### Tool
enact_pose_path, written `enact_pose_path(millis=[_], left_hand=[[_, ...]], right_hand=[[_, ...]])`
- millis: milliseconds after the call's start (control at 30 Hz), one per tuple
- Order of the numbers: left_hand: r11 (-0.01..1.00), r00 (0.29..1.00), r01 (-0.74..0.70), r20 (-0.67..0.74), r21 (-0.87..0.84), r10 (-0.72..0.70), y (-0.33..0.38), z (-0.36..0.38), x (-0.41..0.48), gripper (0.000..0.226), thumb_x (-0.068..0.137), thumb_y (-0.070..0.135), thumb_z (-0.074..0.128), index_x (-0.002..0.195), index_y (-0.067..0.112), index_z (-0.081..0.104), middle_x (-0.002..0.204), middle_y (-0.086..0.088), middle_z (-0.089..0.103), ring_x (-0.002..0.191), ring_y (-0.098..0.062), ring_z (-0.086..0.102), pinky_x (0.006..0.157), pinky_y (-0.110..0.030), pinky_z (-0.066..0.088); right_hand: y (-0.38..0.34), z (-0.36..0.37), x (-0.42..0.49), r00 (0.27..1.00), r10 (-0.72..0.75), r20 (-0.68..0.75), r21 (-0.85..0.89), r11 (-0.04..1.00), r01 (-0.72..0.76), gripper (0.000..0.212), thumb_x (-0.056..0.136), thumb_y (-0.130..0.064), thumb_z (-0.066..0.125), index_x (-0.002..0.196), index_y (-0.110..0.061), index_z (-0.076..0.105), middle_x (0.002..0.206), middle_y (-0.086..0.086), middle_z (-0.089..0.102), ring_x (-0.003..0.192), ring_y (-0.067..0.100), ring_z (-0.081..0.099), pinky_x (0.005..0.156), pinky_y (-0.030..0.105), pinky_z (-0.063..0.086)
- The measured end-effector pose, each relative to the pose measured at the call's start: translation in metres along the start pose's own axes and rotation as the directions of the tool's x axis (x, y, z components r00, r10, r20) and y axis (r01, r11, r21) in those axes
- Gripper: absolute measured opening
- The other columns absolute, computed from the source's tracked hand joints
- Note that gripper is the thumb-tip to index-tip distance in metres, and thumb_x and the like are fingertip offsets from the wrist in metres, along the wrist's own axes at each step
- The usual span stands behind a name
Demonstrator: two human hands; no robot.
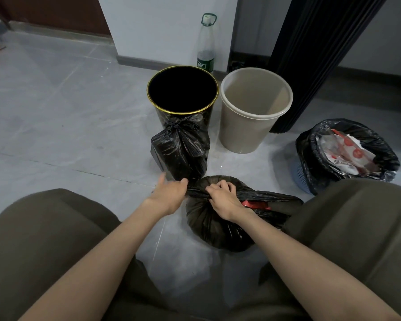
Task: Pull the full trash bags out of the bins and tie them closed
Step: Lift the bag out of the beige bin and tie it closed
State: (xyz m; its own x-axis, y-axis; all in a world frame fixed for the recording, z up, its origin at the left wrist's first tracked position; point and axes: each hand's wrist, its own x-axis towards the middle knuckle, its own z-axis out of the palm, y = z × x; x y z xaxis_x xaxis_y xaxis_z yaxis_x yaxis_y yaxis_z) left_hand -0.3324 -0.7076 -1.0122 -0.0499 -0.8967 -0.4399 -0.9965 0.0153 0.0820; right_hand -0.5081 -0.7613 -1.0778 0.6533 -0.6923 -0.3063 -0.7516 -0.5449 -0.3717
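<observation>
A grey tiled floor [56, 112] fills most of the frame, with the person's two legs in olive-brown trousers [44, 239] spread across the bottom corners. A tall dark ribbed column [310, 54] stands at the upper right. At top centre two bins stand side by side with no liners: a beige bin [245, 130] on the right and a black bin with a gold rim [159, 119] on the left. At the right edge a blue mesh bin [302, 174] is lined with a black bag [310, 147], open at the mouth and holding white and red wrappers. Low in the centre, between the knees, a full black trash bag [213, 223] lies on the floor, its neck gathered but not knotted, a bit of red packaging showing at the gap. Just above it, standing against the front of the black bin, is a smaller black bag [181, 156], knotted shut at the top. A clear plastic bottle [206, 42] with a green label stands by the wall behind the bins. The left hand [169, 193] grips the twisted end of the bag's neck, thumb raised; the right hand [222, 196] has its fingers curled round the gathered plastic beside it.
</observation>
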Motion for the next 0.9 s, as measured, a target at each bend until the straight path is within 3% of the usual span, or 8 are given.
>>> enact_pose_path(millis=[167, 333, 400, 467, 500, 567, 733, 900], left_hand=[[0.384, 0.943, 0.269, 0.323, -0.883, 0.083, 0.014, -0.017, 0.007, 0.026, 0.095, 0.015, 0.041, 0.071, 0.014, 0.052, 0.049, 0.003, 0.036, 0.040, -0.008, 0.029, 0.041, -0.021, 0.024], [-0.549, 0.907, 0.398, 0.405, -0.735, 0.117, 0.025, -0.014, 0.009, 0.030, 0.101, 0.027, 0.033, 0.104, 0.014, 0.060, 0.039, 0.011, 0.021, 0.029, -0.002, 0.018, 0.031, -0.015, 0.013], [-0.408, 0.937, 0.310, 0.349, -0.859, -0.024, 0.028, -0.007, 0.009, 0.027, 0.101, 0.033, 0.035, 0.097, 0.020, 0.058, 0.041, 0.009, 0.028, 0.032, -0.005, 0.025, 0.033, -0.016, 0.019], [0.362, 0.967, 0.232, 0.173, -0.903, -0.190, 0.028, 0.000, 0.003, 0.034, 0.100, 0.037, 0.035, 0.083, 0.017, 0.055, 0.057, -0.002, 0.053, 0.051, -0.017, 0.051, 0.048, -0.025, 0.038], [0.747, 0.978, 0.195, 0.073, -0.636, -0.193, 0.026, 0.005, 0.001, 0.038, 0.101, 0.038, 0.031, 0.089, 0.014, 0.057, 0.078, -0.010, 0.064, 0.073, -0.026, 0.062, 0.063, -0.030, 0.045], [0.981, 0.986, 0.161, -0.030, -0.110, -0.165, 0.024, 0.009, -0.006, 0.041, 0.102, 0.040, 0.023, 0.111, 0.016, 0.056, 0.111, -0.011, 0.064, 0.105, -0.031, 0.061, 0.081, -0.036, 0.045], [0.886, 0.996, 0.063, -0.026, -0.459, -0.084, 0.025, 0.002, 0.002, 0.041, 0.099, 0.039, 0.035, 0.073, 0.018, 0.057, 0.080, -0.007, 0.064, 0.081, -0.025, 0.061, 0.075, -0.033, 0.045], [0.055, 0.958, 0.254, 0.244, -0.966, -0.153, 0.033, -0.006, 0.006, 0.036, 0.094, 0.040, 0.050, 0.064, 0.020, 0.049, 0.063, 0.005, 0.044, 0.060, -0.007, 0.042, 0.067, -0.021, 0.043]], right_hand=[[0.000, -0.002, -0.001, 0.999, -0.024, -0.036, -0.030, 0.999, 0.022, 0.023, 0.098, -0.031, 0.041, 0.110, -0.014, 0.052, 0.110, 0.002, 0.052, 0.111, 0.023, 0.036, 0.107, 0.046, 0.023], [0.000, -0.002, -0.003, 0.997, -0.001, -0.078, -0.042, 0.999, -0.003, 0.034, 0.100, -0.039, 0.036, 0.112, -0.013, 0.055, 0.116, 0.003, 0.054, 0.115, 0.024, 0.039, 0.108, 0.041, 0.024], [0.002, 0.000, -0.005, 0.996, -0.012, -0.086, -0.066, 0.998, 0.007, 0.033, 0.100, -0.037, 0.036, 0.111, -0.013, 0.055, 0.118, 0.003, 0.054, 0.118, 0.024, 0.039, 0.111, 0.040, 0.022], [0.000, 0.002, -0.005, 0.996, -0.029, -0.081, -0.072, 0.997, 0.024, 0.032, 0.101, -0.035, 0.036, 0.112, -0.012, 0.056, 0.119, 0.003, 0.055, 0.119, 0.024, 0.039, 0.113, 0.040, 0.020], [0.000, 0.003, -0.005, 0.995, -0.043, -0.091, -0.070, 0.997, 0.037, 0.032, 0.101, -0.035, 0.037, 0.112, -0.012, 0.056, 0.118, 0.003, 0.055, 0.118, 0.024, 0.040, 0.114, 0.041, 0.020], [0.001, 0.005, -0.003, 0.991, -0.065, -0.115, -0.058, 0.997, 0.059, 0.030, 0.100, -0.033, 0.039, 0.110, -0.012, 0.058, 0.114, 0.003, 0.058, 0.115, 0.024, 0.042, 0.115, 0.042, 0.020], [0.004, 0.005, -0.004, 0.992, -0.065, -0.106, -0.005, 0.998, 0.065, 0.027, 0.100, -0.028, 0.040, 0.113, -0.012, 0.057, 0.113, 0.004, 0.059, 0.121, 0.022, 0.040, 0.120, 0.039, 0.005], [-0.003, 0.004, -0.004, 0.998, -0.047, -0.052, 0.112, 0.992, 0.053, 0.042, 0.104, -0.030, 0.026, 0.139, -0.015, 0.042, 0.141, 0.004, 0.049, 0.144, 0.017, 0.023, 0.120, 0.034, 0.005]])
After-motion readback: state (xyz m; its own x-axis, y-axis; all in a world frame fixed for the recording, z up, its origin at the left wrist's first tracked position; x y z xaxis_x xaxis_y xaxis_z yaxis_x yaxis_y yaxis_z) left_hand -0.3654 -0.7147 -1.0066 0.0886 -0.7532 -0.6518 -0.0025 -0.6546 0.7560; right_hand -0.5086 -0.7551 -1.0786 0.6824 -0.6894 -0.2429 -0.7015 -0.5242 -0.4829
